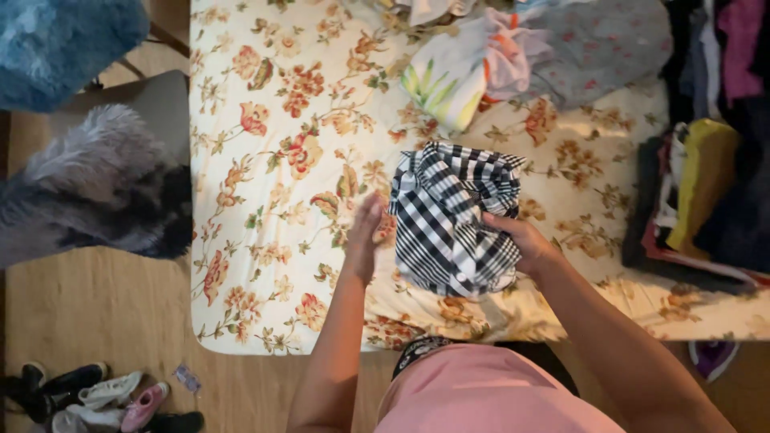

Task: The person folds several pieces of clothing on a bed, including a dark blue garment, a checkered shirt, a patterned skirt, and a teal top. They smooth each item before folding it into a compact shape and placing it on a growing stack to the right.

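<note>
A folded black-and-white checked shirt (453,216) lies on the flowered bedsheet (273,160) near the bed's front edge. My right hand (521,240) grips the shirt's right side, thumb on top of the fabric. My left hand (366,235) stands edge-on against the shirt's left side, fingers straight and together, touching the cloth.
Unfolded clothes (513,56) lie heaped at the bed's far side. A stack of folded garments (698,200) sits at the right edge. A grey furry rug (88,184) and a blue one (64,40) lie left of the bed. Several shoes (104,397) sit on the wood floor.
</note>
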